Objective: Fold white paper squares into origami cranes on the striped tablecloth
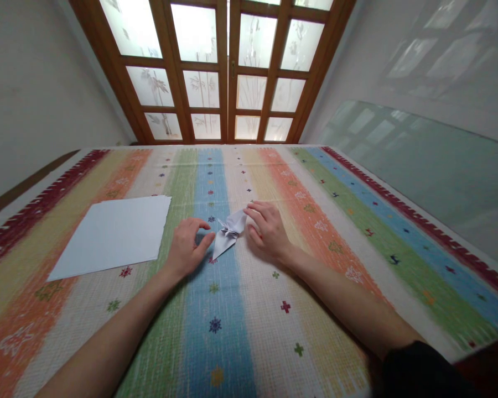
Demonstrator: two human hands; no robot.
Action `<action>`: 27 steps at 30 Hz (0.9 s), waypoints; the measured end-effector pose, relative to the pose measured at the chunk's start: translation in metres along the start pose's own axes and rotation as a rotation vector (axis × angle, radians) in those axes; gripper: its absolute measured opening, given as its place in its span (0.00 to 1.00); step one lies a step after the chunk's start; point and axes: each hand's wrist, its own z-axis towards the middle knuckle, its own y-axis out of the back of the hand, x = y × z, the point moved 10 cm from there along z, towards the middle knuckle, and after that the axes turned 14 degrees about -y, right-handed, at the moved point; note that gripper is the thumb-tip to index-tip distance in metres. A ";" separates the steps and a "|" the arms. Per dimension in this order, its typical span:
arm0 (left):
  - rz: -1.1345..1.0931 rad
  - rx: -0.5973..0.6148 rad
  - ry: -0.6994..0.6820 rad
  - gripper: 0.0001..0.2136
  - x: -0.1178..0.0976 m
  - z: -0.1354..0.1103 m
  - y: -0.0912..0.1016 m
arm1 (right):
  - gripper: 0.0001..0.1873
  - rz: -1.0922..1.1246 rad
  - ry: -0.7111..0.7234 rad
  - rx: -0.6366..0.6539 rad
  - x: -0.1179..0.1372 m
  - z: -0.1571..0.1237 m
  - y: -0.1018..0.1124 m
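Observation:
A small folded piece of white paper [229, 232], partly shaped with pointed flaps, lies on the blue stripe of a striped tablecloth [249, 309]. My left hand [186, 246] rests just left of it, fingers curled, thumb tip touching the paper's lower left edge. My right hand [268, 229] sits on its right side, fingertips pressing the paper's upper flap. Both forearms stretch in from the near edge of the table.
A stack of flat white paper sheets [114, 232] lies to the left of my hands. A wooden door with frosted glass panes [228, 72] stands beyond the table's far edge. A glass panel [423, 166] leans along the right wall.

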 end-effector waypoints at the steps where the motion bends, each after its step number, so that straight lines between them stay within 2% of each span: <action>1: 0.000 0.009 -0.027 0.14 0.000 -0.001 -0.003 | 0.20 -0.003 0.053 0.006 0.008 -0.003 -0.001; 4: -0.004 0.087 -0.091 0.24 0.003 -0.004 -0.017 | 0.20 -0.030 0.137 0.046 0.022 -0.009 -0.009; 7: 0.040 0.245 -0.149 0.31 0.007 -0.002 -0.035 | 0.26 -0.081 0.099 0.223 0.020 -0.010 -0.031; 11: 0.137 0.471 -0.165 0.30 0.012 -0.001 -0.058 | 0.39 -0.110 0.015 0.433 0.009 -0.015 -0.057; 13: 0.152 0.532 -0.153 0.27 0.012 0.000 -0.064 | 0.42 -0.099 -0.019 0.508 0.004 -0.018 -0.066; 19: 0.211 0.545 -0.116 0.24 0.008 0.000 -0.064 | 0.44 -0.084 -0.150 0.616 -0.010 -0.022 -0.078; 27: 0.241 0.507 -0.132 0.25 0.002 -0.001 -0.063 | 0.39 -0.041 -0.205 0.613 -0.013 -0.020 -0.078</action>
